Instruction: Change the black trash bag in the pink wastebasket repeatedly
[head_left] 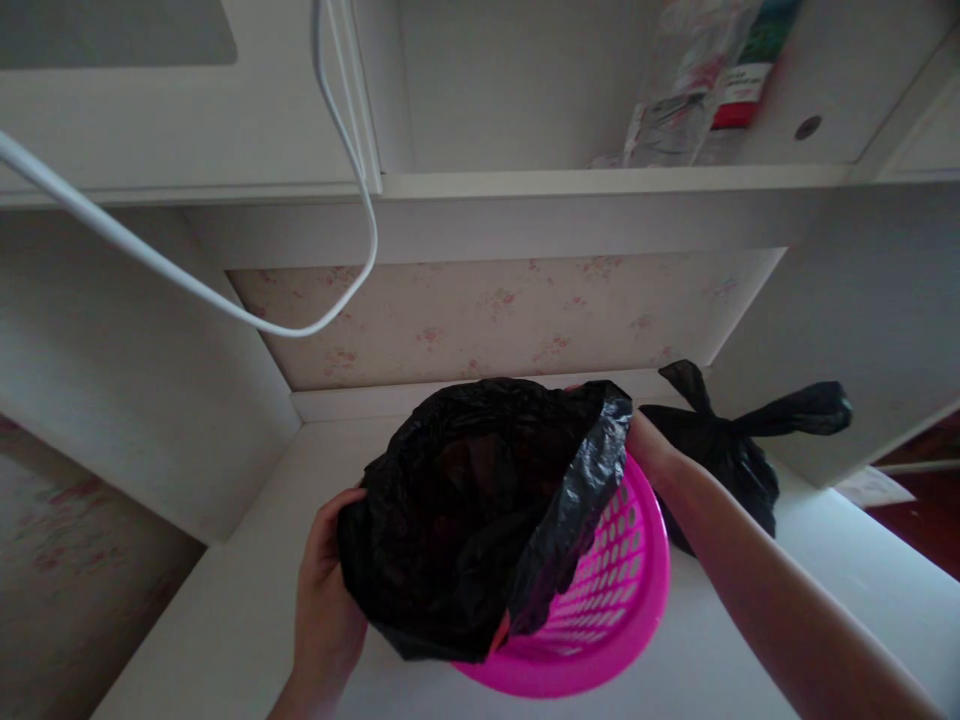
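Observation:
A black plastic garbage bag (495, 500) lines part of a pink perforated basket (619, 590), its mouth spread wide. At the near right the basket's rim and slotted wall show bare. My left hand (330, 590) is closed on the bag's left edge, the fingers partly hidden by the plastic. On the far right side my right hand (649, 445) holds the bag's folded edge at the rim; most of its fingers are behind the plastic. Close to my right wrist sits a knotted black bag (724, 450) with two tied ends sticking up.
The basket stands on a white desktop (247, 600) between side panels. A white cable (180, 280) hangs in a loop at the upper left. Above, a shelf (525, 185) holds clear plastic packaging (675, 100) and a bottle with a red and green label (746, 80).

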